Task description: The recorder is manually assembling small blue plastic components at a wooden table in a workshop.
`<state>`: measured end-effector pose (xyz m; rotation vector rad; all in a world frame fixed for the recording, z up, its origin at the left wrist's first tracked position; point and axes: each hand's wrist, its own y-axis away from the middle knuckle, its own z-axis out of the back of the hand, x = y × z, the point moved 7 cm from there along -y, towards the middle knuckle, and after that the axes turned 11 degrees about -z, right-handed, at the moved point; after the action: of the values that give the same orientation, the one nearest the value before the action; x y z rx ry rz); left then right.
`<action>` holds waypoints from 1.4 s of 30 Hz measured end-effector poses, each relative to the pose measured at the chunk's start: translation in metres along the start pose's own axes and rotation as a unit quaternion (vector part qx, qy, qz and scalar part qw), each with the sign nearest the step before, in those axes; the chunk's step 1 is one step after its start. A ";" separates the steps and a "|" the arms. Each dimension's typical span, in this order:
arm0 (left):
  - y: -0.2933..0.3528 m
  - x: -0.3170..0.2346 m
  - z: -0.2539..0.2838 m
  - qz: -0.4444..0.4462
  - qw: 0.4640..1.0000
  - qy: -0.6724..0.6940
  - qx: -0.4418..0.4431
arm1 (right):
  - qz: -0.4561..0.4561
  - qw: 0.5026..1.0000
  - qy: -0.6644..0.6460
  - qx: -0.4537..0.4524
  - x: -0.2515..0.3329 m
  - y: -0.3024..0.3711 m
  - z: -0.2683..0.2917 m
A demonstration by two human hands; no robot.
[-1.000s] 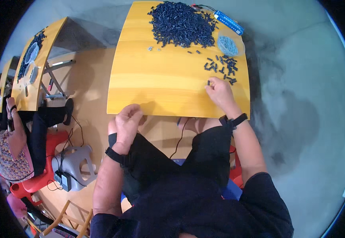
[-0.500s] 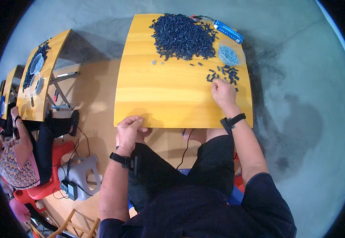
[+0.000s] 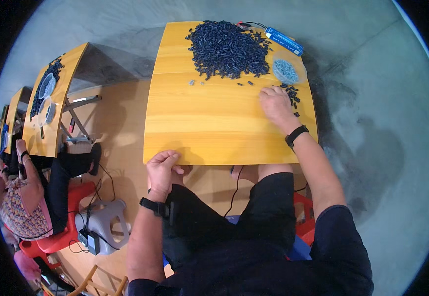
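My right hand [image 3: 276, 105] is palm down on the yellow table, bent over the left side of a small scatter of short black tube-like pieces [image 3: 293, 93]. Its fingers look spread rather than clenched; their tips and whatever lies beneath them are hidden. At the table's near left edge is my left hand [image 3: 161, 168], closed, thumb against the curled fingers. Anything pinched there is too small or hidden to make out. Just beyond my right hand stands a clear round tub [image 3: 302, 74] with small light-blue pieces [image 3: 285, 71] in it.
A large heap of black pieces [image 3: 229, 49] covers the far part of the yellow table [image 3: 199, 118]. Two tiny pale bits [image 3: 191, 83] lie before it. A blue box [image 3: 283, 40] with a cable sits at the far right. Leftward, a person [image 3: 24, 197] sits at another table [image 3: 52, 118].
My right hand has moved slightly up and flattened over the left part of the small scatter, covering pieces that showed before. My left hand stays by the edge. The whole view has shifted slightly.
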<state>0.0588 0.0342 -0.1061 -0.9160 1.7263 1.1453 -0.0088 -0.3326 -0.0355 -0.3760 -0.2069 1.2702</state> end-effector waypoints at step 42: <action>0.000 0.004 -0.002 -0.020 0.999 -0.020 0.022 | -0.140 0.567 -0.786 0.201 0.133 0.022 0.100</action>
<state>0.0569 0.0313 -0.1098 -0.8907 1.6879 1.0877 -0.0251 -0.1842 0.0410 1.3011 -1.4024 0.9256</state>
